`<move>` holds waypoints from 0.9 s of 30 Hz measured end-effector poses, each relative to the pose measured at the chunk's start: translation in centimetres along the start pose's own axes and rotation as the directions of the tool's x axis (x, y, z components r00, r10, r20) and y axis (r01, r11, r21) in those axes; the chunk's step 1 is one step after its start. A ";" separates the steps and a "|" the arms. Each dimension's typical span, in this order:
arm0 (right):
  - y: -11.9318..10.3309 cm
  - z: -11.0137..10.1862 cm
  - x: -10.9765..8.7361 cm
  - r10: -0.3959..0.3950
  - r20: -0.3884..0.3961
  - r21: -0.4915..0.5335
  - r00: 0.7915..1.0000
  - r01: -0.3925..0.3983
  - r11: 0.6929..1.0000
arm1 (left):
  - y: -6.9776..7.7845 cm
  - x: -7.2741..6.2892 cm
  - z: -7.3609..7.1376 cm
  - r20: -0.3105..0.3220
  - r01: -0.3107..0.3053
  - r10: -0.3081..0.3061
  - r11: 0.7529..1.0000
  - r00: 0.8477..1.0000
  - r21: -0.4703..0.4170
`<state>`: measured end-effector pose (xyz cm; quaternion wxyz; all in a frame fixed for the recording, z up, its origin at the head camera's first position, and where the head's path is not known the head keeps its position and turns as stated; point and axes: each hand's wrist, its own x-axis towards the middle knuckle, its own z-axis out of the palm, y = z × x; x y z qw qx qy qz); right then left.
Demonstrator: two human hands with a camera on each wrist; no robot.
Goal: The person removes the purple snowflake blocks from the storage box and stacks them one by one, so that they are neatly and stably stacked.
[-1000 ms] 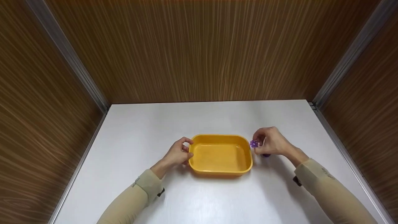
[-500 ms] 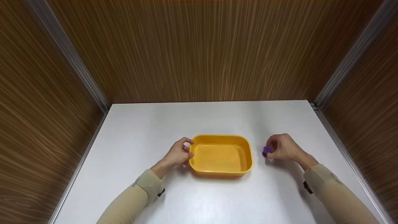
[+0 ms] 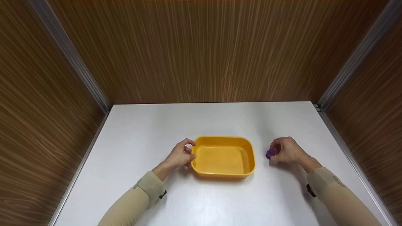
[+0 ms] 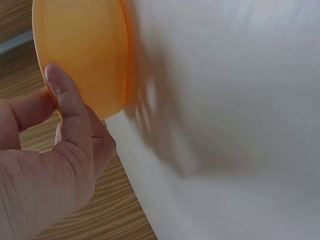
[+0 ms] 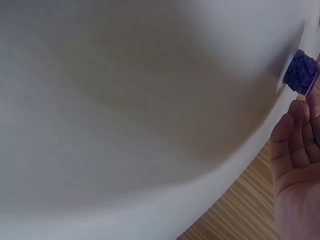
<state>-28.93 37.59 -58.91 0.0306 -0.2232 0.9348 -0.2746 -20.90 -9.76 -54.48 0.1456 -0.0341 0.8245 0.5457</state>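
My left hand [image 3: 179, 154] pinches the left rim of a yellow rectangular plastic basin [image 3: 223, 174], seen also in the left wrist view, where the thumb lies along the outer wall of the basin [image 4: 85, 55]. To the right of the basin, my right hand [image 3: 287, 150] holds a small purple flower-shaped disc [image 3: 271, 153] between thumb and index finger. In the right wrist view a short stack of purple notched discs [image 5: 300, 72] stands on the table at the fingertips of my right hand [image 5: 300, 170]. The held disc sits right at the stack's top.
The basin stands on a white table [image 3: 213, 201]. Wood-grain panels [image 3: 201, 53] rise behind the table and on both sides, with metal strips [image 3: 75, 59] along their corners. The basin's bare floor [image 3: 221, 160] shows.
My right hand has moved right and slightly toward me with the purple disc, from beside the basin's rim down onto the purple stack. My left hand and the basin have stayed put.
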 end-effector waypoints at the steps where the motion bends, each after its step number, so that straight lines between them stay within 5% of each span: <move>1: 0.0 0.0 0.0 0.002 -0.002 0.002 1.000 -0.002 1.000 | 0.0 0.0 0.0 0.000 -0.001 0.001 1.000 1.000 0.000; 14: 0.0 0.3 -0.2 -0.015 0.006 -0.015 1.000 0.015 1.000 | -0.3 0.0 0.0 0.024 -0.054 0.055 0.998 0.998 -0.032; 27: -0.4 0.5 -0.1 -0.113 0.008 -0.064 0.994 0.113 0.992 | -0.1 0.0 0.1 0.013 -0.027 0.028 0.999 1.000 -0.028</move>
